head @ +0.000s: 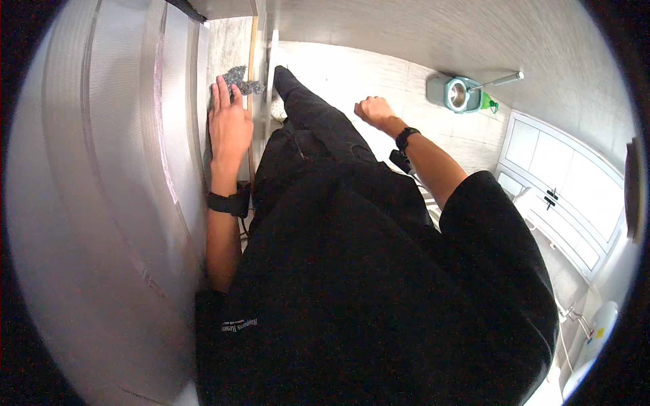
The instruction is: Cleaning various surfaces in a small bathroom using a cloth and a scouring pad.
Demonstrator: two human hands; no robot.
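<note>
My left hand lies palm down over a narrow wood-patterned ledge, its fingers stretched forward. A crumpled dark grey cloth shows beyond and beside the fingertips, with part of it hanging over the ledge's tan edge strip. The hand covers whatever is beneath the palm, and its grip on the cloth cannot be made out. Out to the right, my right hand is curled into a fist above the pale floor, touching nothing. No object shows in it. Both wrists wear black bands.
A pale banded panel rises close along the left arm. On the pale tiled floor stands a teal mop bucket with a mop handle and green bottle. White cabinet doors are at right.
</note>
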